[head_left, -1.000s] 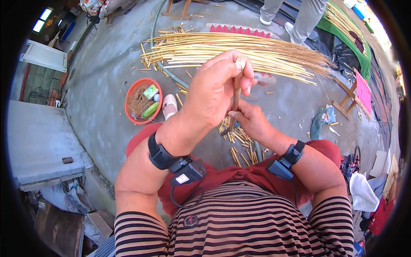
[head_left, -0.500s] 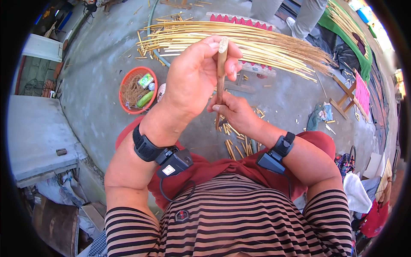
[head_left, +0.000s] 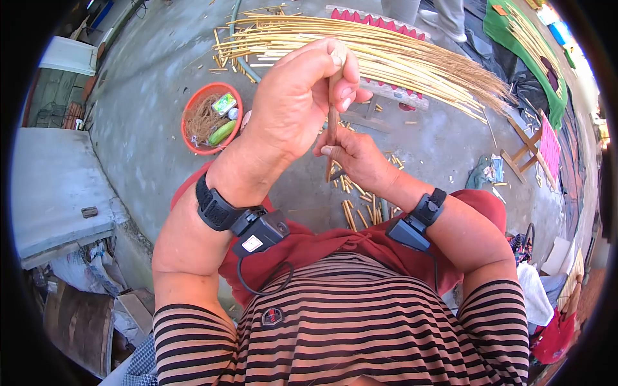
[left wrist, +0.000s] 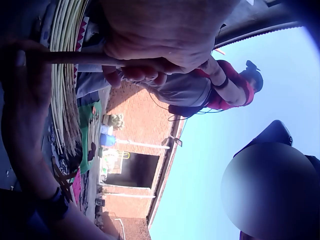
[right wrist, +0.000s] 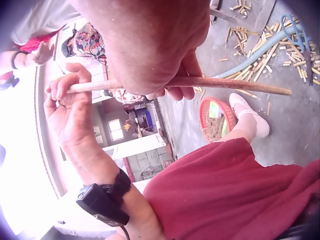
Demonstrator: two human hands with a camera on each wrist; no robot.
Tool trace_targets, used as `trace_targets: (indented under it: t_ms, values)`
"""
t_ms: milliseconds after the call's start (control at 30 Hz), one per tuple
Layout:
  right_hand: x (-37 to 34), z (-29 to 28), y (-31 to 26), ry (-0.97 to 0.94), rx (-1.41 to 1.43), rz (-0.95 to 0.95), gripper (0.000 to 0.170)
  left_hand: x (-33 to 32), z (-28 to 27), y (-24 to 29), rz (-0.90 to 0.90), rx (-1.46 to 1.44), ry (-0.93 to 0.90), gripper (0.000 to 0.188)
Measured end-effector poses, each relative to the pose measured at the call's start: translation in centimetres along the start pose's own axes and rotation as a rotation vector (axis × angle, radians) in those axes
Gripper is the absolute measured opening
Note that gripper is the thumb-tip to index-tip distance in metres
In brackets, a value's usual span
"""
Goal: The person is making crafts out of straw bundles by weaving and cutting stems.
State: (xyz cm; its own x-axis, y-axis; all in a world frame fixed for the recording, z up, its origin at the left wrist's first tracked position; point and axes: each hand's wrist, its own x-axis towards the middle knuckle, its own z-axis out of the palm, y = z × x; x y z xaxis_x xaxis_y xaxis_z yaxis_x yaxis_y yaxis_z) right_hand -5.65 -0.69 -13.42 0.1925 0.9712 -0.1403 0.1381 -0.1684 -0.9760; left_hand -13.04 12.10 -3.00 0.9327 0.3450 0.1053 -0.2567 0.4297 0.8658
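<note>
A brown wooden stick [head_left: 332, 122] stands almost upright before my chest in the head view. My left hand [head_left: 296, 96] grips its upper end, the thumb near the tip. Lower down, my right hand [head_left: 360, 161] holds the stick between thumb and fingers. In the right wrist view the stick [right wrist: 235, 84] runs through the right hand [right wrist: 155, 40] and sticks out past it, while the left hand [right wrist: 72, 112] pinches the opposite end. The left wrist view shows the stick [left wrist: 75, 57] spanning between both hands.
Long pale stalks [head_left: 290, 45] with brushy ends lie across a low rack ahead. Cut pieces [head_left: 360, 209] litter the floor near my legs, with blue-handled scissors [right wrist: 298, 37] among them. An orange basket [head_left: 188, 128] sits at left, a pink-topped stool [head_left: 548, 145] at right. Another person [left wrist: 235, 90] stands ahead.
Both hands have shifted left in the head view with the stick, and the view itself has moved. The stick's pale cut end, plain half a second ago, is now largely covered by the left thumb.
</note>
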Motion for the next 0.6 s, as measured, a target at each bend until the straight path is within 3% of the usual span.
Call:
trace_targets:
  t_ms: [367,600]
  values:
    - [1.2,0.8,-0.1,-0.001,0.054,-0.116,0.005,0.1,0.5,0.5,0.015,-0.05,0.161,0.03]
    - [1.6,1.1,0.2,-0.003,0.044,-0.133,0.005,-0.1,-1.2,0.5,0.022,0.021,0.017,0.022]
